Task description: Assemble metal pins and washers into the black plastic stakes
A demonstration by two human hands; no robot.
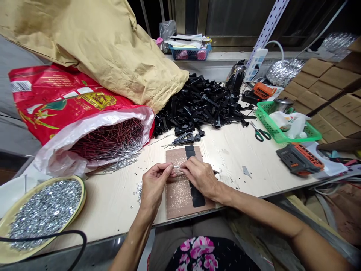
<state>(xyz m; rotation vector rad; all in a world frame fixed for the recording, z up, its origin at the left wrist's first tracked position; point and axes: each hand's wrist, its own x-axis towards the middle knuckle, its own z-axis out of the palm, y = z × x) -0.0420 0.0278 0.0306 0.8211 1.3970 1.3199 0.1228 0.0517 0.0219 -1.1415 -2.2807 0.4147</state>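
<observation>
My left hand (155,182) is closed in a pinch at the left end of a thin silvery metal pin (176,167). From the other side, the fingers of my right hand (201,176) are closed on the same pin, and most of it is hidden by the fingertips. Both hands are over a brown, speckled board (179,205) at the table's front edge. A column of black rounded pads (199,201) runs along the board's right part, partly covered by my right hand. Small metal washers (138,192) lie beside my left hand.
A yellow bowl of washers (82,199) stands at left. Behind it, a red sack (53,101) spills long metal pins (121,163). Black plastic parts (203,103) are heaped at the back. Scissors (260,134), a green basket (306,140) and a battery pack (299,160) are at right.
</observation>
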